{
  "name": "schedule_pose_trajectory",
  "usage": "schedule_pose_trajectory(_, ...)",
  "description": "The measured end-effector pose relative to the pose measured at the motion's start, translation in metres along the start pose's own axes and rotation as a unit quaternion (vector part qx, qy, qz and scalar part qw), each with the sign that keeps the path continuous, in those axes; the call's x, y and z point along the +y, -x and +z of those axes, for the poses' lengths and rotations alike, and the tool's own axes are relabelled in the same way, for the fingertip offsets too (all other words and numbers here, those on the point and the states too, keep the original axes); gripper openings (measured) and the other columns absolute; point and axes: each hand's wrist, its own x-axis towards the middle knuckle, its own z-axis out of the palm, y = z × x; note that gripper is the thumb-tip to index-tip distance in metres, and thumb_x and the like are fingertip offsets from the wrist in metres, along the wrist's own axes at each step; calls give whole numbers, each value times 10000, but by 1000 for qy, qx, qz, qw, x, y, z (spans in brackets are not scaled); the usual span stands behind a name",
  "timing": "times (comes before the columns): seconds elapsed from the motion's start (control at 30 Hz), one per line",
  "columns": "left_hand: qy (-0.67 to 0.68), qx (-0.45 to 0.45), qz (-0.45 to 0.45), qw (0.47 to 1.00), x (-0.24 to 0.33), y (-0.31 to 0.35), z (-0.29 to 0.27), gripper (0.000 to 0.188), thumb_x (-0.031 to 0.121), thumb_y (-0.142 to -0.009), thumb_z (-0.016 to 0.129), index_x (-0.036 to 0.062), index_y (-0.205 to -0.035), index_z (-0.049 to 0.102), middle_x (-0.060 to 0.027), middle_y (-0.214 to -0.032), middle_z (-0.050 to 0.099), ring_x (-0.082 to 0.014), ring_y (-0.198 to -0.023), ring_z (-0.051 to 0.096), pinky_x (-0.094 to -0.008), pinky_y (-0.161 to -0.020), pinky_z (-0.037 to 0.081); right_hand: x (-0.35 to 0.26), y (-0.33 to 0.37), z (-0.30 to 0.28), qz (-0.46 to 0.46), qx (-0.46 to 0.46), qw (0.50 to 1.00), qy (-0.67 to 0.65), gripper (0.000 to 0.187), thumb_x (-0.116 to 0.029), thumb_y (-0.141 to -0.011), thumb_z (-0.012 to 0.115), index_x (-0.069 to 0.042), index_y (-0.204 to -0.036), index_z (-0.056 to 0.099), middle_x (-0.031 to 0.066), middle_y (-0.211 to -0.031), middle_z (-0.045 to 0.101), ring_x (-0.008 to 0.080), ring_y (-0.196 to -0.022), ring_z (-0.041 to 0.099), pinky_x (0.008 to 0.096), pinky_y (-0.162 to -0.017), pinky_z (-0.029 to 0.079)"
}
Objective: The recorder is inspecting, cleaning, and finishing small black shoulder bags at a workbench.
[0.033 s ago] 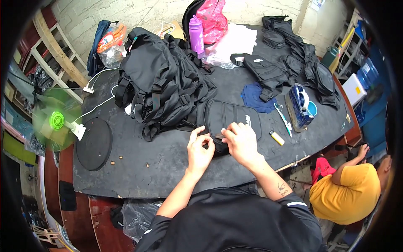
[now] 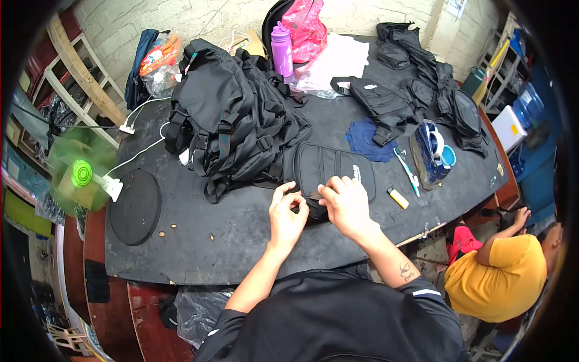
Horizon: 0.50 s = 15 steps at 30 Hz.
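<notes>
A small black bag (image 2: 330, 170) with zipped seams and a pale printed mark lies on the table right in front of me. At its near left corner is my left hand (image 2: 288, 218), thumb and forefinger closed in a pinch, the other fingers curled. Against the bag's near edge my right hand (image 2: 347, 205) is closed, its fingertips pinched together. Whatever lies between the fingertips of either hand is too small to make out. Both hands partly cover the bag's near side.
Black backpacks (image 2: 229, 120) are heaped left of the bag. To the right lie a yellow lighter (image 2: 398, 198), a blue-and-white thread snipper (image 2: 408, 172), blue cloth (image 2: 369, 140) and a tape dispenser (image 2: 429, 160). A green fan (image 2: 81, 173) spins at left; a person in yellow (image 2: 500, 277) is at right.
</notes>
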Motion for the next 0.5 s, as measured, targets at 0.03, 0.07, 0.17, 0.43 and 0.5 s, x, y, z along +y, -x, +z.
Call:
schedule_pose_trajectory(0.03, 0, 0, 0, 1000, 0, 0, 0, 71, -50, -747, 629, -73, -807, 597, -182, -1098, 556, -205, -822, 648, -284, -709, 555, -1, 0, -1, -3, -15, 1000, 14, 214, -126, -700, 678, -70, -905, 655, 44, -821, 544, 224, -745, 527, 336, -679, 408)
schedule_pose_trajectory(0.07, 23, -9, -25, 999, 1, -1, 0, 67, -48, -758, 626, -72, -815, 602, -162, -1108, 557, -189, -850, 640, -278, -732, 551, -1, 0, 0, -3, -15, 1000, 14, 214, -126, -700, 678, -70, -905, 655, 44, -821, 544, 224, -745, 527, 336, -679, 408)
schedule_pose_trajectory(0.17, 50, -17, -46, 998, 1, 0, 0, 69, -45, -773, 619, -70, -835, 604, -138, -1116, 560, -168, -884, 627, -268, -753, 544, -1, 1, 4, -15, -25, 1000, 3, 229, -178, -736, 644, -59, -931, 638, 56, -816, 517, 219, -752, 509, 344, -676, 387)
schedule_pose_trajectory(0.43, 24, 0, -17, 1000, 5, 1, 1, 87, -50, -780, 604, -65, -864, 583, -128, -1089, 562, -135, -813, 612, -255, -727, 537, -4, 1, 6, -4, -18, 1000, -1, 219, -175, -735, 637, -44, -910, 647, 56, -797, 522, 219, -741, 513, 346, -666, 386)
schedule_pose_trajectory(0.5, 27, -5, -21, 999, 6, 1, 1, 76, -50, -780, 603, -65, -851, 580, -128, -1085, 556, -120, -776, 599, -251, -720, 536, -4, -1, 10, -6, -12, 1000, 4, 210, -172, -735, 636, -44, -900, 647, 57, -794, 523, 219, -739, 514, 346, -664, 386)
